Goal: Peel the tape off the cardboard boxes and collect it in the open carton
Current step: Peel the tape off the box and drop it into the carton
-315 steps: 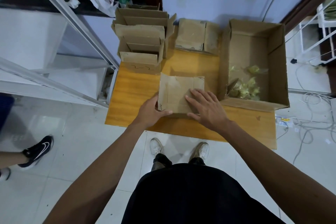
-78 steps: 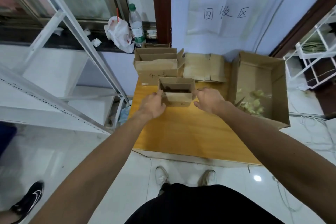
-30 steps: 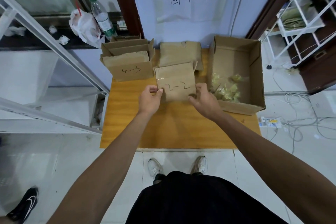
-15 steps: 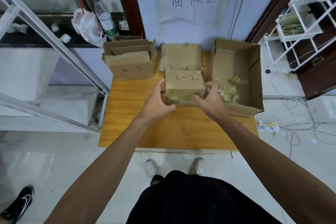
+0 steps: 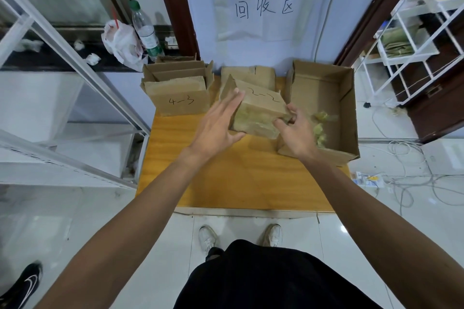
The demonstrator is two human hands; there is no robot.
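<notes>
Cardboard fills the gap between the two hands: the box marked 2-2 (image 5: 261, 104) is held tilted above the table (image 5: 238, 178), its written face up and its near face covered by a yellowish tape strip (image 5: 251, 119). The left hand (image 5: 216, 124) lies flat against the box's left side, fingers straight and spread, with the thumb tucked under the lower edge. The right hand (image 5: 296, 132) grips the box's near right corner, fingers curled over it and the thumb on the taped face.

Just right of that hand stands the open carton (image 5: 349, 98), touching or nearly touching the box, with crumpled tape wads (image 5: 320, 124) on its floor. It sits along the table's right edge. The box marked 4-3 (image 5: 180, 99) occupies the far left corner, near the left hand's fingertips but apart from them. A flattened box (image 5: 251, 74) lies behind the held one. Bare wood runs from the hands to the table's near edge, and a metal frame (image 5: 75, 63) stands close along the left side.
</notes>
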